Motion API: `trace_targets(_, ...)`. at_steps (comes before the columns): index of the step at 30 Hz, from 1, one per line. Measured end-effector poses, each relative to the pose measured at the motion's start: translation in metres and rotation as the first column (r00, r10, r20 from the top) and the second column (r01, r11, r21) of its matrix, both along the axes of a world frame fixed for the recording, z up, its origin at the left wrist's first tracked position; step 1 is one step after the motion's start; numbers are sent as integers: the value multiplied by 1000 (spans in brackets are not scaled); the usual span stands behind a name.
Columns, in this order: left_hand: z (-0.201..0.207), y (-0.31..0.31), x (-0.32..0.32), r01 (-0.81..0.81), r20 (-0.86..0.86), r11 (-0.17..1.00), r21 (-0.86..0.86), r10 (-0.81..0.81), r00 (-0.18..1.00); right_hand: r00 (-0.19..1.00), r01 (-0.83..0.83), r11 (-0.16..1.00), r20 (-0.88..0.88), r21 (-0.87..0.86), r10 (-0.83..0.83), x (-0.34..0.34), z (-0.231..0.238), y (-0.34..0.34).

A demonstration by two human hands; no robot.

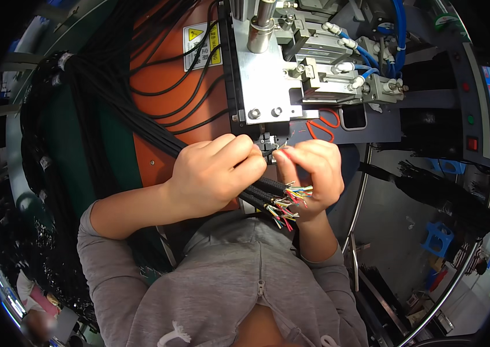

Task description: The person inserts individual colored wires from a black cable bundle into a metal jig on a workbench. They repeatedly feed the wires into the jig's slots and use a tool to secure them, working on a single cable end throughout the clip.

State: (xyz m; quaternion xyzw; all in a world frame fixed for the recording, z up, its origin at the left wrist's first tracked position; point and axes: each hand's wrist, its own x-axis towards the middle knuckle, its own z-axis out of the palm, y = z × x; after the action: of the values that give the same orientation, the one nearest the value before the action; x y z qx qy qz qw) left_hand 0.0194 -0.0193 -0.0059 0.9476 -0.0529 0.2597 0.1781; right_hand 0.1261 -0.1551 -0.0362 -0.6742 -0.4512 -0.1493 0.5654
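Observation:
My left hand [213,173] is closed, thumb and fingers pinched at a black cable just in front of the machine's small fixture [269,140]. Beside it, my right hand [316,173] pinches fine wire ends between thumb and forefinger; the fingertips partly hide them. A bundle of black sleeved cables [161,136] comes from the upper left and passes under my left hand. Below the hands, its cut ends show fanned-out coloured wires [282,211] in red, yellow, white, green and blue, close to my right palm.
A metal press machine [263,69] with blue air hoses [366,55] stands directly ahead. Orange-handled scissors [323,126] lie right of the fixture, by a small tray [354,117]. A control panel [473,118] is at far right. More black cables [91,133] hang on the left.

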Motion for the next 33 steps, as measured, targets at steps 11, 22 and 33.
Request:
trace_targets(11,-15,-2,-1,18,101,997,82,-26,995,566,-481,874,-786,-70,248,29,8,-30)
trace_targets(22,-11,-14,-3,-129,-152,969,211,163,975,970,-153,903,-236,-400,60,15,-7,-3)
trace_targets(33,-15,-9,1,-127,-90,963,237,152,984,675,-228,964,-735,-133,58,11,-30,-4)
